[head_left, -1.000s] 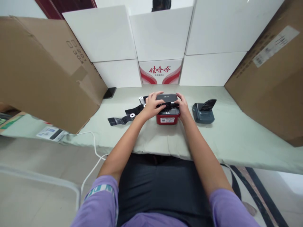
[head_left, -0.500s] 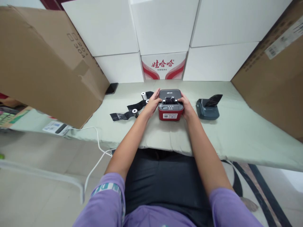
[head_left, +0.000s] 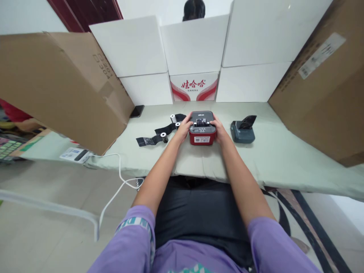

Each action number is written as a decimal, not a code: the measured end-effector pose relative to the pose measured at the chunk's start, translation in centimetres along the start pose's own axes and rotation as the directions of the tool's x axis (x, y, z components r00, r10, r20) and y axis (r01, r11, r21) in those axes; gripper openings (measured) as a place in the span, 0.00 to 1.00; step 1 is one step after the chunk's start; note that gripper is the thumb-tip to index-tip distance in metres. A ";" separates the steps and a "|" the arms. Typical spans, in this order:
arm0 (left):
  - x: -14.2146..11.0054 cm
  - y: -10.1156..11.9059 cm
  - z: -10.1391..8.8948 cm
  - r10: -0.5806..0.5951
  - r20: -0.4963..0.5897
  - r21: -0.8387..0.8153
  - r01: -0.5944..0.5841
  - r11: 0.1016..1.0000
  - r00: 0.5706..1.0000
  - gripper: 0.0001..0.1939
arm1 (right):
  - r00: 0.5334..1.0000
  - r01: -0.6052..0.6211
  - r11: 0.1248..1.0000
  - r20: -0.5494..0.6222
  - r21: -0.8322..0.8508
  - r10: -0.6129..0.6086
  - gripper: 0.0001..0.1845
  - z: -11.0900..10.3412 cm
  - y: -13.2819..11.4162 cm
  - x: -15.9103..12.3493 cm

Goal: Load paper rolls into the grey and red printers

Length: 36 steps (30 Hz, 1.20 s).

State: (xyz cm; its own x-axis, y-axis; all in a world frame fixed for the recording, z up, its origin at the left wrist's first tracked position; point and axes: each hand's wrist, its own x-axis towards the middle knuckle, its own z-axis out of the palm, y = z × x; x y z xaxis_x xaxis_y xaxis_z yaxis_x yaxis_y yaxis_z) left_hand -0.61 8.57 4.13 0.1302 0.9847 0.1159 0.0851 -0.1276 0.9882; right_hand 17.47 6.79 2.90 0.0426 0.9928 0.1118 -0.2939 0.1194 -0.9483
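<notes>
A small red printer with a dark grey lid (head_left: 202, 127) stands in the middle of the pale green table (head_left: 273, 159). My left hand (head_left: 184, 129) grips its left side and my right hand (head_left: 218, 129) grips its right side, fingers wrapped round the case. A black strip of paper shows at the slot on its top. Left of it lie several small paper rolls with black strips (head_left: 159, 136). A second, dark grey printer (head_left: 242, 131) with its lid raised stands just to the right.
White boxes (head_left: 193, 49) are stacked along the table's back, one with red print. Large cardboard boxes (head_left: 57, 87) lean in from the left and the right. A phone (head_left: 137, 111) lies at the back left. A white cable (head_left: 116, 182) hangs off the front edge.
My hands moved from the printer's top, where they handled the black strip, down to its two sides. The lid now lies shut. The camera has shifted.
</notes>
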 end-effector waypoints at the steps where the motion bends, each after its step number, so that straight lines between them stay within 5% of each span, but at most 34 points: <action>1: -0.1 0.0 0.1 -0.019 -0.004 -0.031 0.019 0.999 1.000 0.39 | 1.000 0.010 1.000 -0.008 0.016 -0.010 0.36 0.0 0.2 0.1; 5: -0.8 -0.3 0.6 -0.121 0.003 -0.265 0.118 0.957 0.993 0.41 | 0.999 0.028 0.997 -0.033 0.079 -0.025 0.36 -0.2 1.1 0.5; 12: -1.8 -0.9 1.6 -0.086 0.013 -0.626 0.075 0.776 0.996 0.40 | 0.998 0.013 0.989 -0.060 0.150 -0.004 0.36 -0.1 1.2 0.3; 36: -1.4 -1.4 2.2 -0.137 -0.093 -0.669 0.040 0.743 0.986 0.37 | 0.986 0.098 0.986 -0.151 0.134 -0.077 0.34 0.3 1.8 0.3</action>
State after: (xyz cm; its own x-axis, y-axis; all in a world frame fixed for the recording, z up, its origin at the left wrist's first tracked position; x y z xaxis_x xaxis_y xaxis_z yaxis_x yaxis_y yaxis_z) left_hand 1.26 7.09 2.34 0.0248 0.9996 -0.0120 -0.5919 0.0243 0.8056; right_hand 16.69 7.33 1.32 0.2089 0.9681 0.1386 -0.4137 0.2159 -0.8844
